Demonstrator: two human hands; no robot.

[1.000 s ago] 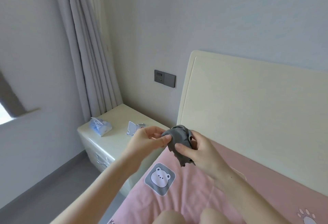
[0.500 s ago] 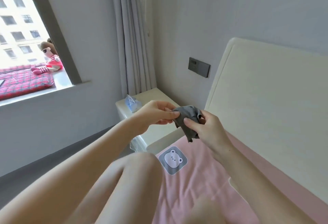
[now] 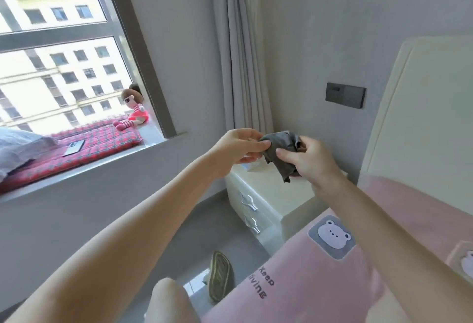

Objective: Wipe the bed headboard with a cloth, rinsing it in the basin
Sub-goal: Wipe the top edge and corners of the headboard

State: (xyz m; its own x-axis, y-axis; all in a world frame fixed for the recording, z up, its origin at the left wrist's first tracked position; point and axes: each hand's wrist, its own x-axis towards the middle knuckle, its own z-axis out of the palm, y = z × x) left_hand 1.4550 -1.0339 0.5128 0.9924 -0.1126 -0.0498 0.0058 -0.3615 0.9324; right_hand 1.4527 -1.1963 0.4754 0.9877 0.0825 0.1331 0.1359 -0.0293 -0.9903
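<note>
Smooth cream headboard [image 3: 422, 123], crumpled grey cloth [image 3: 280, 148]

Daylight pours through the big window [image 3: 58, 48] on my left, a doll [image 3: 134, 107] sitting on its red plaid cushion [image 3: 97, 141]. Pale curtains [image 3: 238, 48] hang in the corner of the grey walls, above a cream nightstand [image 3: 268, 194]. A slipper [image 3: 220, 275] lies on the grey floor.

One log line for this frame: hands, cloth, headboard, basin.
left hand: on cloth | right hand: on cloth | headboard: untouched | basin: not visible
</note>
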